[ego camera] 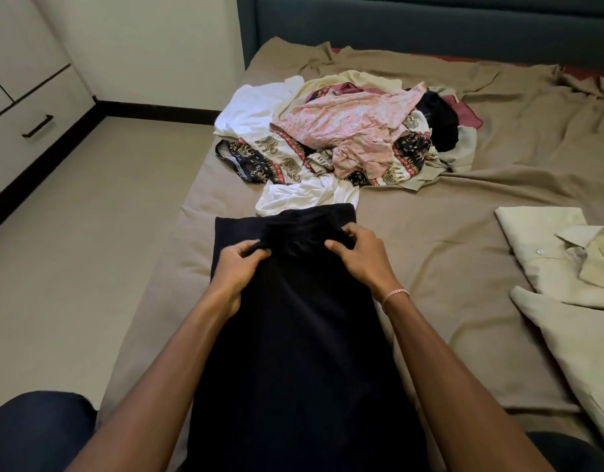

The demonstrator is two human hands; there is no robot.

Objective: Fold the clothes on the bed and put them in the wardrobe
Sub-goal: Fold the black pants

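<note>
Pinching the dark garment (293, 318) near its far end: left hand (237, 267) and right hand (360, 255), fingers curled into the fabric. Garment lies lengthwise on the bed (447, 206). Unfolded clothes pile (344, 134) beyond it; cream shirt (559, 257) at right.

Beige floor (89, 233), pale walls (140, 46), black skirting (157, 112).

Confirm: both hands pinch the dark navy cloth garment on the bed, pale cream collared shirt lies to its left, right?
One error: in the head view the pale cream collared shirt lies to the right of the dark navy cloth garment. The left hand and right hand do pinch it.
</note>
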